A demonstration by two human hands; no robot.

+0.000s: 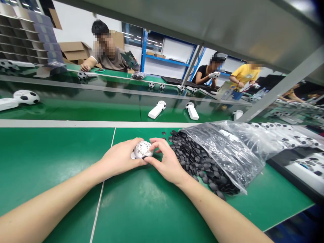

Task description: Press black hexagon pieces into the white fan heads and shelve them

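Our left hand (121, 157) grasps a white latticed plastic ball shell (143, 149) toward the far edge of the green bench mat (50, 162). Our right hand (168, 158) pinches it too, beside matte black hexagonal patches (194, 158) spilling from a crinkled clear polythene bag (222, 152).

1. Two hands are counted: one left hand (120, 157) and one right hand (168, 158).
2. One white soccer-ball fan (143, 149) is held between them.
3. Four further white soccer-ball fans (157, 109) are counted across the middle of the frame.
4. One clear plastic bag (222, 152) is seen at the right.
5. The black hexagonal pieces (197, 158) are too many to be counted.
6. At least three co-workers (108, 62) are seen along the top of the frame.
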